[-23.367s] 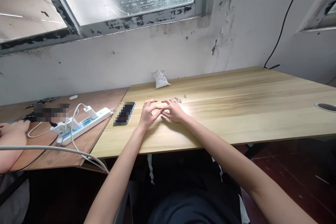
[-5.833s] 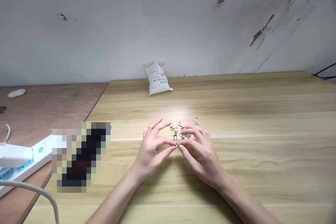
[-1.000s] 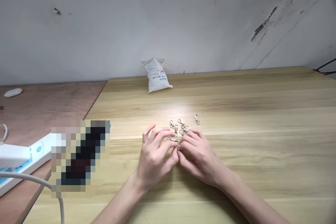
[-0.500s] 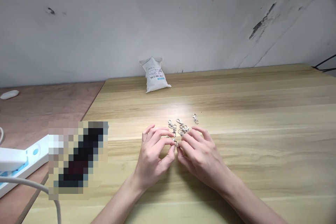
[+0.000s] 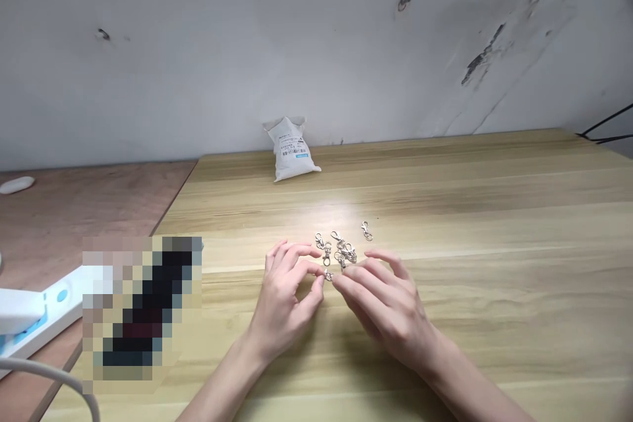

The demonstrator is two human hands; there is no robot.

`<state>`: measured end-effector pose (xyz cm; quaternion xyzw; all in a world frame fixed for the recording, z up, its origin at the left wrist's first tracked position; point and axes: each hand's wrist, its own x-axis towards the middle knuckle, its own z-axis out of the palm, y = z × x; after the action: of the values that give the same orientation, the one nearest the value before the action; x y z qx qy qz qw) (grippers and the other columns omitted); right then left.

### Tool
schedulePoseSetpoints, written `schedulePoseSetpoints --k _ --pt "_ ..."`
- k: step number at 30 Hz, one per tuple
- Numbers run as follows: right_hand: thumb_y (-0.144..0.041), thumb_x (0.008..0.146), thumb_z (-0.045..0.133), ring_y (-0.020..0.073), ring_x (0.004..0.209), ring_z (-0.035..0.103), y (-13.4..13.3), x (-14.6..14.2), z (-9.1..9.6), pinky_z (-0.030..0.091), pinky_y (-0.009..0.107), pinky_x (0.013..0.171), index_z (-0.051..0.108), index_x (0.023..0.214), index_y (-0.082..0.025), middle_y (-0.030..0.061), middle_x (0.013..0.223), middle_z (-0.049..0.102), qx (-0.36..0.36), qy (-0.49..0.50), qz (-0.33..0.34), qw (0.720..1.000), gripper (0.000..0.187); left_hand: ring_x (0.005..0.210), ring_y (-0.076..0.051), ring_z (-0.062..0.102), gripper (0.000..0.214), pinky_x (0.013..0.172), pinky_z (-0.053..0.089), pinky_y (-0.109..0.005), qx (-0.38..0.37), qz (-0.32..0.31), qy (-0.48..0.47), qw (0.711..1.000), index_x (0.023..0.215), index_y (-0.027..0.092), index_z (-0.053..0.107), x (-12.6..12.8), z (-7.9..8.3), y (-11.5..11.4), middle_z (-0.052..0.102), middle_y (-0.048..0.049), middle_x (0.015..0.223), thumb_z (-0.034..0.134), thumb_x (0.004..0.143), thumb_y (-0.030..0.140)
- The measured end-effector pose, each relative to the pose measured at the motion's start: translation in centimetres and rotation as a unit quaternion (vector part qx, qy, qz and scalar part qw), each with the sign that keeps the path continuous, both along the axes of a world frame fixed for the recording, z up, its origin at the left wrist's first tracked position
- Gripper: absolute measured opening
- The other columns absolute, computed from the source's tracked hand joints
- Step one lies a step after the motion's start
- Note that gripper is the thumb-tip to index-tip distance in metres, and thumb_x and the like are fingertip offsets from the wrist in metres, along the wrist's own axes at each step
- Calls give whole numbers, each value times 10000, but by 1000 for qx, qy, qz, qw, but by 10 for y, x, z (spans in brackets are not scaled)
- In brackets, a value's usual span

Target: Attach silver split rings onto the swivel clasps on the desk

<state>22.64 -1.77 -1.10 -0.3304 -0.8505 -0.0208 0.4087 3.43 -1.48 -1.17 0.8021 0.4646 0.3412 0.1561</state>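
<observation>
A small silver lobster clasp (image 5: pixel 328 275) with a ring is pinched by my left hand (image 5: pixel 289 300), between thumb and index finger, just above the table. My right hand (image 5: pixel 388 300) meets it from the other side. Its bent index finger is at the clasp's right end, and its thumb is hidden under the fingers. Just beyond my fingertips lies a loose cluster of similar lobster clasps (image 5: pixel 348 251), with another clasp (image 5: pixel 327 254) nearer my left hand. One single clasp (image 5: pixel 366 231) lies apart, beyond my right hand.
A white plastic packet (image 5: pixel 295 151) with a printed label stands at the back by the wall. On the left are a white power strip (image 5: pixel 64 293) with a grey cable (image 5: pixel 54 372) and a blurred-out dark object (image 5: pixel 148 303). The wooden table (image 5: pixel 494 244) extends right.
The view has tilted up slightly. My right hand's fingers have straightened and shifted a little right, while my left hand keeps its pinch. More of the clasp cluster now shows.
</observation>
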Motion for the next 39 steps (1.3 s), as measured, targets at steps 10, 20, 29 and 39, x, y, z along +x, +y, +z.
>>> schedulePoseSetpoints --k 10,20,29,39 --pt "-57 902 476 135 673 530 -7 -7 -3 381 378 964 620 960 -168 6 756 657 -63 -15 32 997 191 1156 -213 539 114 1089 285 -460 40 -15 35 998 886 220 601 1 -1 -1 646 -36 1107 508 899 155" --pt "-38 878 424 133 626 516 -4 -12 -4 392 388 962 538 818 -182 -15 654 580 -99 7 -12 995 193 1157 -204 532 122 1096 254 -451 62 1 43 997 879 214 590 1 -2 -1 648 -21 1090 520 884 114" --pt "-21 825 425 149 643 479 -11 -22 -12 345 400 1011 556 831 -184 -11 658 558 -80 -39 9 996 209 1186 -209 505 143 1098 260 -476 55 1 67 996 896 221 581 -8 -2 5 632 -40 1127 489 894 112" --pt "-77 887 452 163 748 501 1 -11 -15 396 370 889 596 867 -195 14 772 594 -126 -88 47 987 187 1171 -246 532 101 1113 286 -525 61 -55 108 991 742 215 587 -29 1 15 649 -37 1056 559 736 118"
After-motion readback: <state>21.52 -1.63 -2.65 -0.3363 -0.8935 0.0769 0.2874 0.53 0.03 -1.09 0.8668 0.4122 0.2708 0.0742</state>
